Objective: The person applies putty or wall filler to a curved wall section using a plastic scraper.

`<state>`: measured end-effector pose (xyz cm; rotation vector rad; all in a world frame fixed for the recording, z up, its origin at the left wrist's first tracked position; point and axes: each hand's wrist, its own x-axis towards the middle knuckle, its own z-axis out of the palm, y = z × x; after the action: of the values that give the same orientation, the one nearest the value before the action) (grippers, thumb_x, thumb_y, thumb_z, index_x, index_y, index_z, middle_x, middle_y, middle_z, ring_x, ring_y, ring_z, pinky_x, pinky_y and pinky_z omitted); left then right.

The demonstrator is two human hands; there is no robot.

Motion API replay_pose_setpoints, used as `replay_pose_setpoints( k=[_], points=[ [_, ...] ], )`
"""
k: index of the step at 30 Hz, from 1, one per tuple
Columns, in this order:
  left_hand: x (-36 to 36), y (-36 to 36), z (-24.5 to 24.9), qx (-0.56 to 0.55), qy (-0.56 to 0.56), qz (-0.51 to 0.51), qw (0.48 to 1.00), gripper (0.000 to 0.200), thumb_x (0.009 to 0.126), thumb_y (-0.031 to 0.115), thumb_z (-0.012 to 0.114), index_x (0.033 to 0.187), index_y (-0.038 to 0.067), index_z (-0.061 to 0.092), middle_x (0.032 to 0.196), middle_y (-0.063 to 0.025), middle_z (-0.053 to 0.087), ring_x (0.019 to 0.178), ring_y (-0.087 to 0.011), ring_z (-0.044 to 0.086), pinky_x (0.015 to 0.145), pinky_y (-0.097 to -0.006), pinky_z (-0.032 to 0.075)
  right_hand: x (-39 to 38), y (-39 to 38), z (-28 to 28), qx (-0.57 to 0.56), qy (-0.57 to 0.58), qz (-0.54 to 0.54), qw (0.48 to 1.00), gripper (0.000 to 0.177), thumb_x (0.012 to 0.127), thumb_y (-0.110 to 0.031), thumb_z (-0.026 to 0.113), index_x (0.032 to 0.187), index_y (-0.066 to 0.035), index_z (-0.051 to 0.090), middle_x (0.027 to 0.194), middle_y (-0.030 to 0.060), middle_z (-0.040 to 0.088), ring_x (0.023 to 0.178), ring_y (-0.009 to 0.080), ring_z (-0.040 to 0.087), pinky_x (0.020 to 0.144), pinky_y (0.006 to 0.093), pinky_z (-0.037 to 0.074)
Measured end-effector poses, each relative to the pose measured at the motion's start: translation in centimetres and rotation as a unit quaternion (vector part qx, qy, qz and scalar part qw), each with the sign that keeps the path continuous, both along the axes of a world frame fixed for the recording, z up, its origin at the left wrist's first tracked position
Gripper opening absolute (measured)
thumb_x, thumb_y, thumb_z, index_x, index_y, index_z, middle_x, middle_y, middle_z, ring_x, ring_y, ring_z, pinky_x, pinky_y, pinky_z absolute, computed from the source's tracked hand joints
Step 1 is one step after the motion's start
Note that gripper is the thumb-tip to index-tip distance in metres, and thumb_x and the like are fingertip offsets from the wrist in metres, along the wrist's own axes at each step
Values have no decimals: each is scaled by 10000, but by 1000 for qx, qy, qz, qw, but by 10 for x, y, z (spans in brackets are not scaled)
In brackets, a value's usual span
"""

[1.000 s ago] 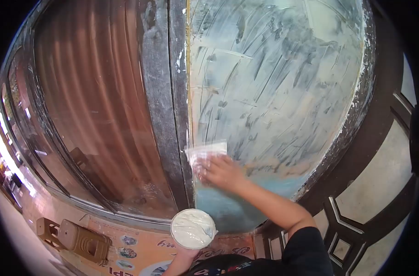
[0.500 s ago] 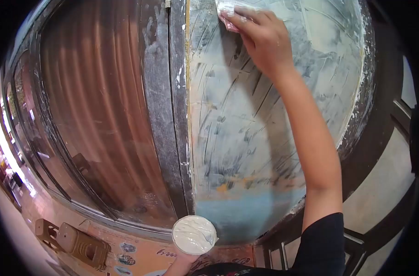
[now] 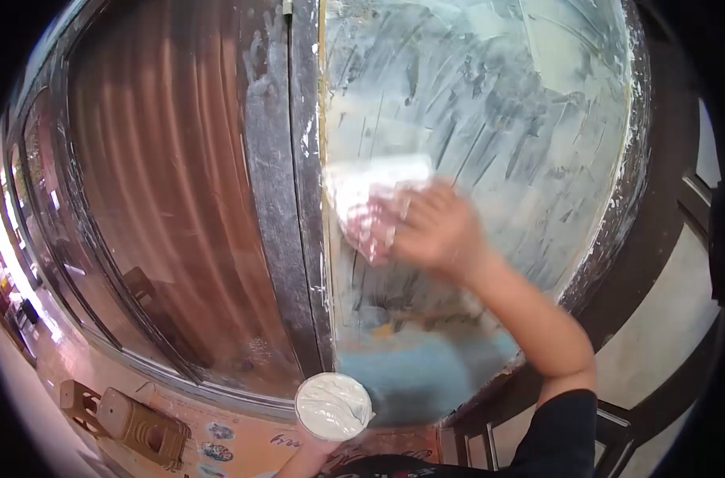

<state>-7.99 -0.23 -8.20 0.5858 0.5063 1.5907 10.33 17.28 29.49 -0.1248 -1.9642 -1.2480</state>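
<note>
My right hand (image 3: 440,229) is closed around a wide putty scraper (image 3: 377,185), reddish in its lower part and smeared with white. Motion blurs both, and the scraper's pale upper edge lies over the left side of the wall panel (image 3: 537,151). Grey-white putty streaks cover much of that panel, above a bluish strip (image 3: 402,368) at its bottom. Low in the view, my left hand (image 3: 308,454) supports a round tub of white putty (image 3: 333,406) from beneath. Its fingers are mostly hidden under the tub.
Left of the panel runs a dark, paint-marked frame (image 3: 279,183), then glass with a brown curtain (image 3: 163,159) behind it. Brown plastic stools (image 3: 139,426) stand on the floor at lower left. Dark panelled woodwork (image 3: 657,295) borders the right side.
My right hand has swept the scraper down from the panel's top to about mid-height and slightly left, bending the elbow. The putty tub in my left hand has barely shifted.
</note>
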Motion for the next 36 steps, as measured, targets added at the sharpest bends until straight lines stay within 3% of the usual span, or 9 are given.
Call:
replay_pose_setpoints(
  k=[2, 5, 12, 14, 17, 20, 21, 30, 36],
  points=[
    [3, 1, 26, -10, -309, -126, 943, 661, 965, 566, 396, 1467, 137, 441, 1514, -148, 441, 1384, -412, 415, 1129, -715, 264, 1, 5, 93, 93, 116, 6, 989, 194, 826, -245, 696, 1014, -210, 732, 1104, 6, 712, 969, 177, 653, 803, 365, 490],
    [6, -1, 25, -33, -170, -60, 983, 706, 942, 604, 414, 1480, 148, 428, 1526, -142, 427, 1396, -406, 401, 1128, -714, 266, 4, 29, 95, 13, 162, 1, 987, 212, 830, -248, 693, 1034, -205, 733, 1150, 21, 708, 995, 205, 645, 840, 387, 474],
    [-8, -3, 4, -23, -418, -134, 898, 714, 944, 623, 404, 1455, 128, 466, 1510, -142, 453, 1383, -415, 418, 1141, -665, 287, 12, 10, -178, -163, 36, -83, 983, 200, 830, -321, 682, 1020, -273, 721, 1278, -35, 654, 1172, 197, 567, 989, 411, 377],
    [-6, -6, 11, -73, -191, -32, 978, 729, 932, 643, 414, 1452, 136, 471, 1503, -142, 463, 1376, -419, 427, 1134, -690, 275, 22, -3, -265, -252, 2, -97, 963, 234, 834, -297, 685, 1067, -298, 709, 1273, -46, 639, 1162, 188, 561, 990, 412, 386],
    [-11, -11, 28, -57, -432, -126, 891, 733, 922, 642, 417, 1459, 145, 464, 1517, -141, 447, 1386, -422, 413, 1112, -756, 225, 35, -32, -347, -345, -10, -81, 935, 283, 841, -268, 672, 1120, -311, 688, 1257, -44, 634, 1164, 192, 564, 967, 412, 420],
    [-5, -11, 28, -60, -195, -39, 978, 731, 923, 637, 413, 1464, 147, 459, 1522, -140, 441, 1392, -423, 405, 1115, -755, 220, 47, -47, -361, -412, 8, -57, 909, 315, 832, -245, 668, 1140, -311, 674, 1221, -46, 640, 1151, 198, 578, 930, 413, 454],
    [-7, -13, 27, -7, -345, -119, 931, 699, 966, 594, 384, 1486, 129, 425, 1531, -152, 424, 1404, -400, 395, 1149, -678, 258, 50, -53, -359, -422, 17, -45, 905, 316, 815, -249, 686, 1125, -304, 677, 1191, -52, 648, 1127, 200, 589, 910, 414, 465],
    [15, -4, 19, -61, -308, -133, 940, 704, 934, 636, 410, 1471, 183, 457, 1544, -124, 416, 1407, -421, 381, 1118, -768, 184, 56, -13, -174, -209, 212, -60, 953, 317, 721, -220, 744, 1038, -215, 751, 1230, 19, 648, 1137, 274, 545, 923, 477, 392],
    [28, -14, 32, -45, -224, -108, 967, 756, 912, 674, 410, 1487, 183, 437, 1547, -126, 412, 1408, -428, 378, 1122, -765, 184, 56, -7, -346, -349, 74, -67, 932, 245, 764, -236, 719, 1006, -264, 741, 1245, -57, 648, 1151, 238, 554, 959, 480, 399]
  ],
)
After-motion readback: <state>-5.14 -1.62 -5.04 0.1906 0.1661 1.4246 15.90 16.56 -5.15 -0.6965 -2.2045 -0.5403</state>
